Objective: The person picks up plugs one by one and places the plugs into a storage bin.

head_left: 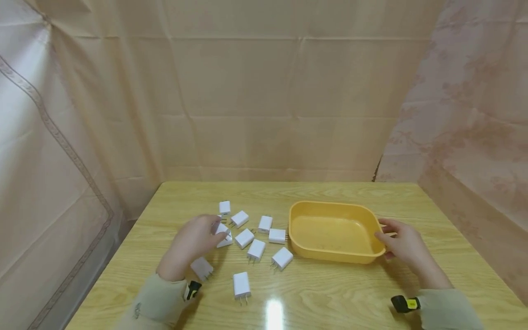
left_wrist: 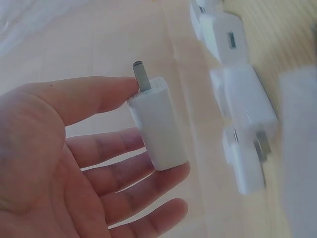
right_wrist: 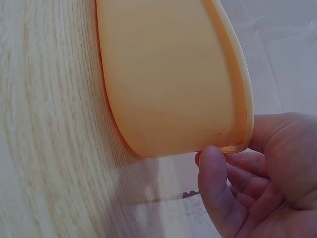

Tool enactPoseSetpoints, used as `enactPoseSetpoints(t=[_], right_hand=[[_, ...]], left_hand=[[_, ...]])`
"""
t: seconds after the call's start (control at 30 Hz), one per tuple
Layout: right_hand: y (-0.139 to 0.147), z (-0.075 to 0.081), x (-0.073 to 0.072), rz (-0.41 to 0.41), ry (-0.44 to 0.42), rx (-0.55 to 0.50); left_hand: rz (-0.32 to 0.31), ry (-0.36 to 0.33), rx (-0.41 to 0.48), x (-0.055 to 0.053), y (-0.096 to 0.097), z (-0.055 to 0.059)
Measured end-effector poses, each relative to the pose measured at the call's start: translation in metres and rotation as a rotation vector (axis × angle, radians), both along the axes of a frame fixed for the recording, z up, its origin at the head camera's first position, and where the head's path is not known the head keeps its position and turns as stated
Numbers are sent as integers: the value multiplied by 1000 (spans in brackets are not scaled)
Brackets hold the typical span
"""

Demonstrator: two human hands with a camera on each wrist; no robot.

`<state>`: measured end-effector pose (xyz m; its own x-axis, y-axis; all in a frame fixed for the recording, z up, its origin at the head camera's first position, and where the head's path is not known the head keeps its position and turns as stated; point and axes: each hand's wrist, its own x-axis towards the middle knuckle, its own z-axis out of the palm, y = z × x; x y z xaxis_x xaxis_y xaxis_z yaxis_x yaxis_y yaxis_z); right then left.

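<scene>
My left hand [head_left: 191, 240] pinches a white charger plug [left_wrist: 159, 131] between thumb and fingers, its metal prong pointing up beside the thumb in the left wrist view. Other white charger plugs lie close by on the table, one [head_left: 202, 268] beside the wrist and another [head_left: 244, 238] to the right of the fingers. At the right, my right hand [head_left: 406, 243] holds the right end of a yellow plastic bin [head_left: 330, 256] by its rim. In the right wrist view, the thumb and a finger touch the bin's edge [right_wrist: 249, 99]. No plugs show inside the bin.
Several more charger plugs are scattered left of the bin, including one [head_left: 241, 285] near the front and one [head_left: 224, 207] farther back. They lie on a wood-grain table [head_left: 330, 298]. Beige curtains [head_left: 247, 114] hang behind it and along both sides.
</scene>
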<state>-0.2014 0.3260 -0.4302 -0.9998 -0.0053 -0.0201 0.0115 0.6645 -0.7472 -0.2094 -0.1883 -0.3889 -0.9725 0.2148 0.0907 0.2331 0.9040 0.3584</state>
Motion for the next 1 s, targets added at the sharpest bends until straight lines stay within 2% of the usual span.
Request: enactPoseSetpoints(t=[0.57, 1.0], right_hand=[[-1, -3, 0, -8, 9, 15], [-1, -4, -1, -10, 18, 9]], left_hand=[[-101, 44, 19, -9, 50, 7], [-205, 66, -33, -17, 86, 16]])
